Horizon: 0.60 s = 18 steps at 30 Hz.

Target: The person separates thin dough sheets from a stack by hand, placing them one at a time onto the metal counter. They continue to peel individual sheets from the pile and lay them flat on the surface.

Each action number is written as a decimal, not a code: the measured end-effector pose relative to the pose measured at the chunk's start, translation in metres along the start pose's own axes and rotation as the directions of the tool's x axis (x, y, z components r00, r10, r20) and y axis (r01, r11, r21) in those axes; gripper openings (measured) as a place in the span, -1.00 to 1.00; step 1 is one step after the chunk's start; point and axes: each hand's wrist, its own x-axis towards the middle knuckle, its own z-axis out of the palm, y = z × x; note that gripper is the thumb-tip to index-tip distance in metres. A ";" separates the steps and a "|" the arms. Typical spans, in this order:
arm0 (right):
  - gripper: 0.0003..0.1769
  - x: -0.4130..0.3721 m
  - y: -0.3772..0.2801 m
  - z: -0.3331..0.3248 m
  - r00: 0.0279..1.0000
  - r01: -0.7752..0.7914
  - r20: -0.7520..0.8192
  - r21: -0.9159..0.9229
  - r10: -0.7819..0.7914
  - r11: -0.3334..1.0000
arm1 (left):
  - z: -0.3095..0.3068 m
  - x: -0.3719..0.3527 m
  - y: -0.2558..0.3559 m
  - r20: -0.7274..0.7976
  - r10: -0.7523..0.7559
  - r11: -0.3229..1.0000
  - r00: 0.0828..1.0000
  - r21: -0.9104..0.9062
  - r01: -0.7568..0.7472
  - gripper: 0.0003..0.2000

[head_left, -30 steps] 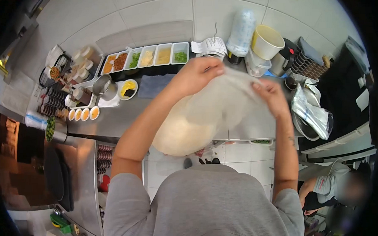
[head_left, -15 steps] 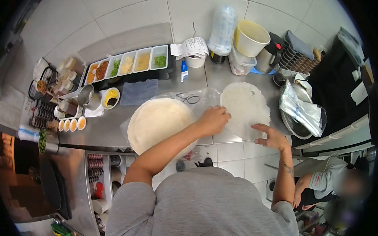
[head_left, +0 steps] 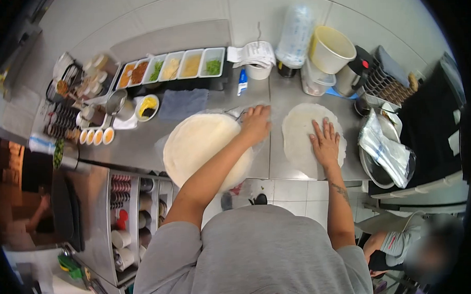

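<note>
A stack of pale round dough sheets (head_left: 202, 148) lies on clear plastic at the left of the steel counter. My left hand (head_left: 256, 124) rests on the plastic at the stack's upper right edge, its fingers somewhat spread. Whether it pinches any plastic is too small to tell. Farther right, a single thin dough sheet (head_left: 300, 132) lies flat on the steel. On its right half my right hand (head_left: 326, 144) lies palm down with the fingers stretched apart.
Topping trays (head_left: 191, 66) line the back, with a folded grey cloth (head_left: 183, 104) before them. Small sauce cups (head_left: 108, 136) stand at the left. A metal bowl (head_left: 374, 170) with plastic packaging is at the right. Another person (head_left: 405, 242) is at the lower right.
My left hand has moved left and up, from the single sheet's edge onto the plastic. My right hand has moved up and flattened onto the single sheet. The whole view has shifted slightly.
</note>
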 end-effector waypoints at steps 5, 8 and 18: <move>-0.42 0.004 0.001 -0.003 0.999 -0.006 0.037 0.052 0.004 0.999 | -0.046 -0.021 0.011 -0.161 -0.060 0.928 0.985 -0.372 -0.005 -0.79; -0.42 0.002 -0.010 -0.011 0.993 0.025 -0.115 0.204 -0.002 0.979 | -0.075 -0.057 -0.010 -0.103 -0.136 0.964 0.985 -0.243 0.108 -0.88; -0.73 -0.023 -0.121 -0.003 0.897 -0.130 0.304 0.875 -0.321 0.466 | -0.102 -0.156 0.030 0.125 -0.168 0.981 0.978 -0.072 0.178 -0.67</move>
